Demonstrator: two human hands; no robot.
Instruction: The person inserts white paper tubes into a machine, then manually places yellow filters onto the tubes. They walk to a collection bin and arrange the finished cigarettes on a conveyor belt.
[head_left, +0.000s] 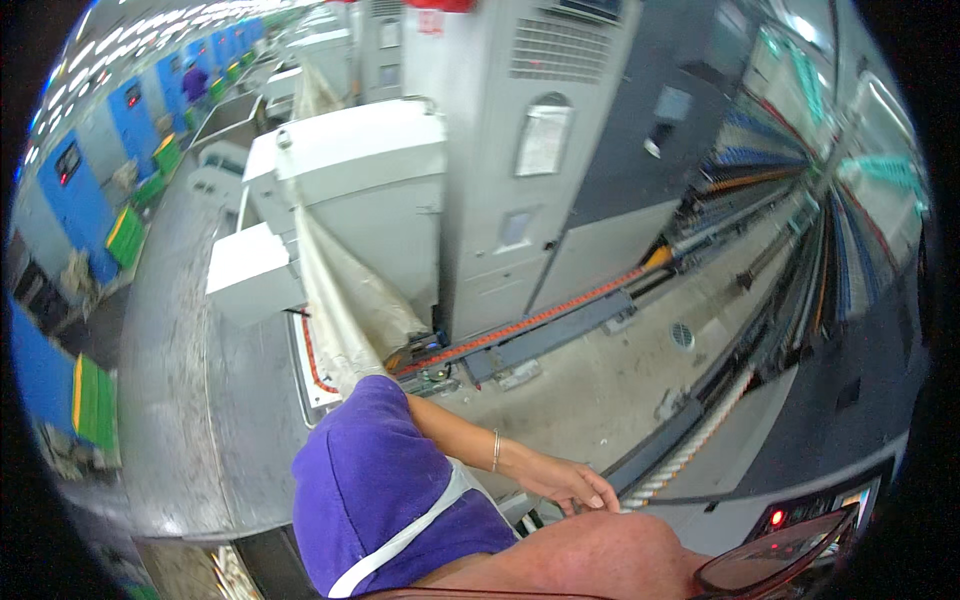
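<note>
My left hand (566, 484), with a thin bracelet (496, 450) at its wrist, reaches across in front of my body from a purple sleeve (375, 442). Its fingers are loosely bent and point right; their tips are partly hidden behind my face at the bottom. Small dark and pale parts (531, 520) show just below the hand, too covered to name. Whether the fingers grip anything cannot be seen. Beyond the fingertips runs a slanting row of white bobbins (697, 442) along a textile machine. My right hand is out of view.
A narrow aisle floor (600, 382) runs between machines, with a floor grille (682, 336). Along the grey cabinet (487, 165) lies an orange-red toothed strip (525, 321). A cream fabric hose (330, 300) hangs by a white housing (367, 187). A person in purple (195, 82) stands far left.
</note>
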